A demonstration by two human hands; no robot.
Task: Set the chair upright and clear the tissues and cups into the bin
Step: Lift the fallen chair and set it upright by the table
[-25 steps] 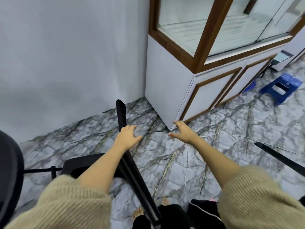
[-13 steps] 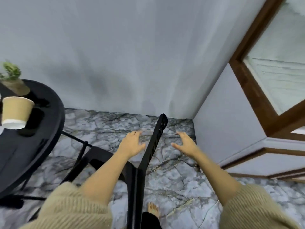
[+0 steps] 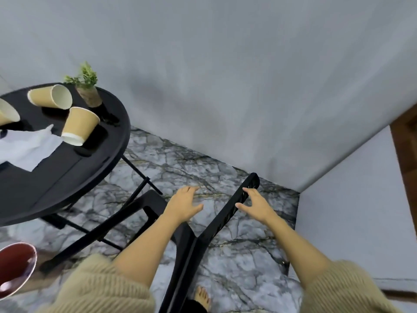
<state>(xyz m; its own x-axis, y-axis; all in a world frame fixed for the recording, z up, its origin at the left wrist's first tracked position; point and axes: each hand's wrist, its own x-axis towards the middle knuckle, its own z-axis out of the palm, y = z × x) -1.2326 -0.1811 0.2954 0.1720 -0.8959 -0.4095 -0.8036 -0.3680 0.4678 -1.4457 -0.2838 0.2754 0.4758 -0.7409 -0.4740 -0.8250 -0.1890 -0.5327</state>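
A black chair [image 3: 225, 213] stands below me on the marble floor, its slatted back running up to the right. My left hand [image 3: 184, 205] hovers open to the left of the back, holding nothing. Open as well, my right hand [image 3: 256, 205] sits just right of the back's top, fingers spread beside the rail. On the round black table [image 3: 67, 168] at the left, one brown paper cup [image 3: 79, 126] stands upside down, another [image 3: 50, 96] lies on its side, and a third [image 3: 8, 114] is cut by the edge. A white tissue [image 3: 24, 147] lies beside them.
A small potted plant [image 3: 86, 89] stands at the table's far edge. A dark red bowl-like thing [image 3: 15, 272] shows at the lower left. Grey wall runs behind, and a white cabinet [image 3: 356, 199] closes the right. My bare foot [image 3: 203, 297] is under the chair back.
The view has swung left, bringing the table with cups and tissue into sight. My right hand has closed in on the chair back's top; my left has come off it.
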